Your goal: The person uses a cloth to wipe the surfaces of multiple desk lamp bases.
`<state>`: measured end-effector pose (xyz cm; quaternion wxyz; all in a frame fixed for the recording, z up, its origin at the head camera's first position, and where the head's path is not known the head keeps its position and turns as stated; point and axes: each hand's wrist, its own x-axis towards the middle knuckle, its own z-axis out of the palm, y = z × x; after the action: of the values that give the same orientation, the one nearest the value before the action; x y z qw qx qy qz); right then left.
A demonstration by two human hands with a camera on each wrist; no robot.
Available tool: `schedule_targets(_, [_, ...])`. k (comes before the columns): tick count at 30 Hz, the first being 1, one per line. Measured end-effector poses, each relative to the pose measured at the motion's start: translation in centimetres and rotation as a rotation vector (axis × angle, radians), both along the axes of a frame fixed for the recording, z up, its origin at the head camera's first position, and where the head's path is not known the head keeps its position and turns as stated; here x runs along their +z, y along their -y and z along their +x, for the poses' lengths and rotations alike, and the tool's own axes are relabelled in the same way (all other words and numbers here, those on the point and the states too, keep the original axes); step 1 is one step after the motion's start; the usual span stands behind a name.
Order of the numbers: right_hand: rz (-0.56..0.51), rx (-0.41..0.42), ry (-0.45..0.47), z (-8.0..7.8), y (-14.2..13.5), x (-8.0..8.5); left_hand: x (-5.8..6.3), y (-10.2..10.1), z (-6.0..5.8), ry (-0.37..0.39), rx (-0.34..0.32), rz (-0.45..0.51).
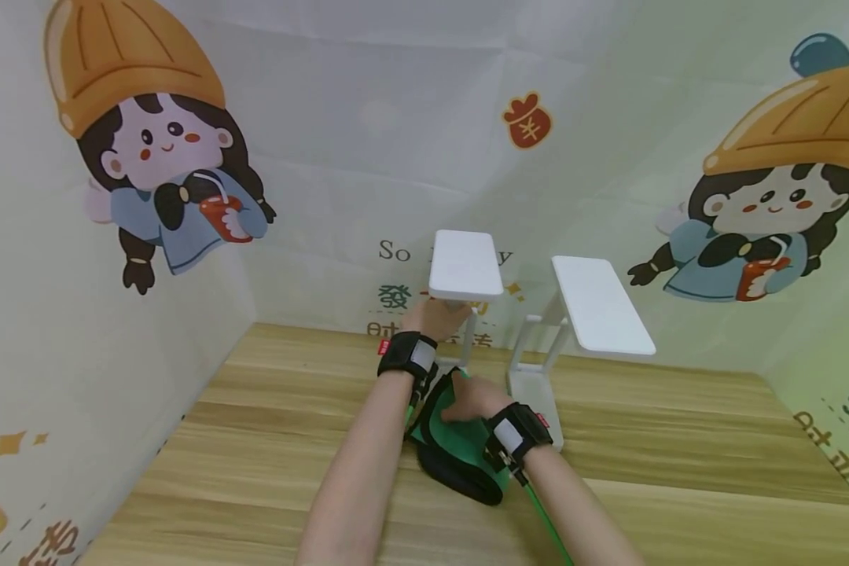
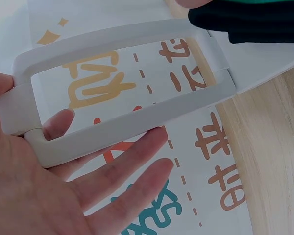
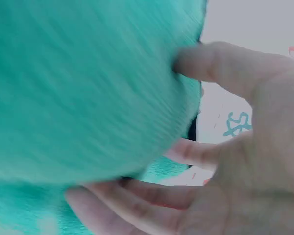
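Note:
A white folding stand with a flat top plate stands near the back wall. Just under that plate my left hand holds the stand at its upper hinge. In the left wrist view, the stand's open frame crosses in front of the fingers of my left hand. A folded green cloth piece with black edging lies at the stand's foot. My right hand grips its upper part, thumb on top and fingers beneath, as the right wrist view shows. The green fabric fills much of that view.
A second white stand is to the right, its base close beside my right wrist. The wooden table meets a printed backdrop at the back and sides. A green cable runs from the right wristband.

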<state>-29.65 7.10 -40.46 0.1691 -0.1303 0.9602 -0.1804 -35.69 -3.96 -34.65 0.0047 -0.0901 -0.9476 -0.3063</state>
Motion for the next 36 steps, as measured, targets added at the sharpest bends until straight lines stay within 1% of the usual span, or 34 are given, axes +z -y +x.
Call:
schedule_targets(2, [0.002, -0.002, -0.005, -0.2, 0.1, 0.1, 0.1, 0.0, 0.0, -0.007, -0.001, -0.012])
schedule_targets(6, [-0.032, -0.004, -0.107, -0.6, 0.2, -0.6, 0.2, 0.1, 0.2, -0.012, 0.008, -0.030])
schedule_targets(8, [-0.043, 0.003, -0.132, -0.6, 0.2, -0.9, 0.2, 0.1, 0.3, -0.006, 0.011, -0.034])
schedule_targets(10, [-0.031, 0.015, -0.128, -0.3, 0.2, -0.9, 0.3, 0.2, 0.3, 0.001, 0.011, -0.038])
schedule_targets(12, [0.008, 0.035, -0.091, 0.1, 0.3, -0.6, 0.3, 0.3, 0.4, 0.014, 0.011, -0.047])
schedule_targets(15, [0.101, 0.058, -0.023, 0.7, 0.8, 0.2, 0.4, 0.3, 0.4, 0.022, 0.019, -0.049])
schedule_targets(17, [0.150, 0.057, -0.024, 0.9, 1.1, 0.6, 0.5, 0.3, 0.5, 0.022, 0.028, -0.050])
schedule_targets(18, [0.155, 0.046, -0.039, 0.9, 1.3, 0.7, 0.5, 0.2, 0.5, 0.018, 0.031, -0.049])
schedule_targets(21, [0.163, 0.030, -0.153, 0.8, 1.7, 0.4, 0.4, 0.2, 0.6, 0.009, 0.041, -0.043])
schedule_targets(24, [0.150, 0.044, -0.233, 0.7, 1.8, -0.2, 0.4, 0.2, 0.7, 0.007, 0.035, -0.049])
schedule_targets(25, [0.150, 0.058, -0.242, 0.7, 1.8, -0.3, 0.4, 0.2, 0.7, 0.003, 0.031, -0.050])
schedule_targets(27, [0.150, 0.093, -0.223, 0.7, 1.8, -0.1, 0.4, 0.2, 0.8, 0.000, 0.028, -0.053])
schedule_targets(29, [0.171, 0.136, -0.201, 0.8, 1.9, 0.2, 0.5, 0.3, 0.8, 0.001, 0.023, -0.059])
schedule_targets(32, [0.178, 0.186, -0.199, 1.0, 2.2, 0.8, 0.6, 0.4, 0.8, 0.000, 0.034, -0.061])
schedule_targets(33, [0.174, 0.194, -0.209, 0.9, 2.3, 0.8, 0.6, 0.4, 0.7, 0.000, 0.036, -0.059])
schedule_targets(36, [0.151, 0.205, -0.281, 0.8, 2.4, 0.5, 0.4, 0.5, 0.7, -0.006, 0.042, -0.035])
